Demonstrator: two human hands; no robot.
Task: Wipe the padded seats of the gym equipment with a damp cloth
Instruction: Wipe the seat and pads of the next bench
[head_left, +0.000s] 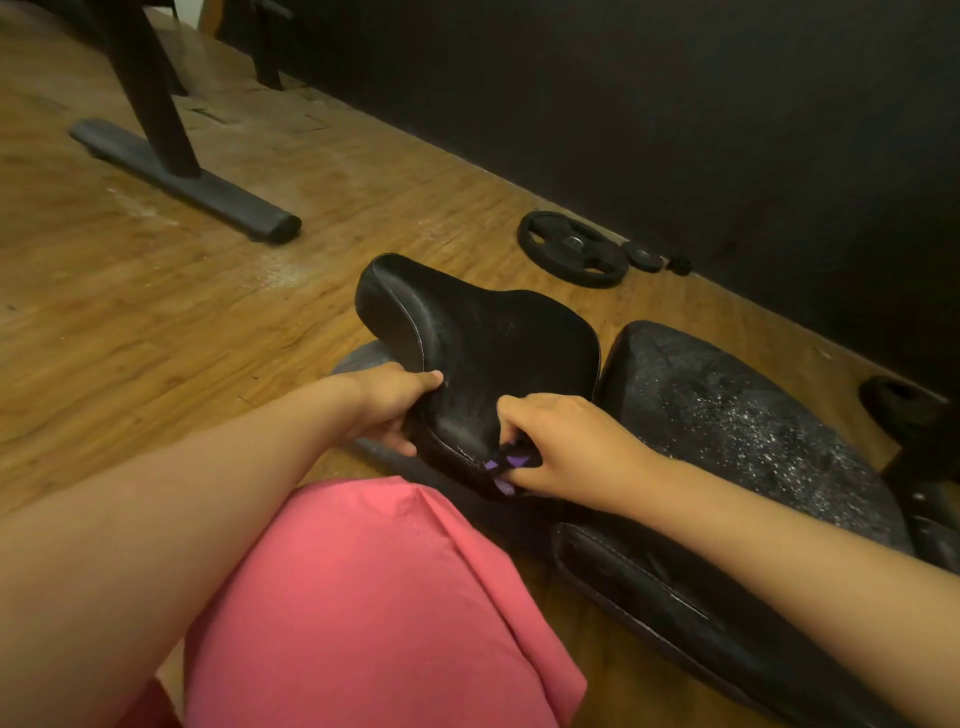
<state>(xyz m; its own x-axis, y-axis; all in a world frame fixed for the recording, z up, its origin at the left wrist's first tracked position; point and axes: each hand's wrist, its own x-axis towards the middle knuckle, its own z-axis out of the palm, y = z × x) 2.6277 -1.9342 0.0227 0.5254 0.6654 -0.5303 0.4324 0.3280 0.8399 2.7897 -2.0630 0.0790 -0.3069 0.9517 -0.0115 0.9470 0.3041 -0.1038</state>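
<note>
A black padded saddle-shaped seat (478, 332) is tilted up off the wooden floor in the middle of the view. My left hand (392, 402) grips its near left edge, thumb on top and fingers underneath. My right hand (558, 447) presses a bunched dark cloth with purple patches (511, 462) against the seat's near end, fingers curled round the cloth. Most of the cloth is hidden under that hand. To the right lies a dusty black pad (737, 426), speckled white. Another black padded piece (670, 608) lies in front of it.
A black weight plate (571, 249) and a smaller plate (643, 255) lie on the floor by the dark wall. A bench frame's foot bar (187, 179) stands at far left. Dark equipment (919, 441) sits at the right edge. My pink-clothed knee (363, 608) fills the foreground.
</note>
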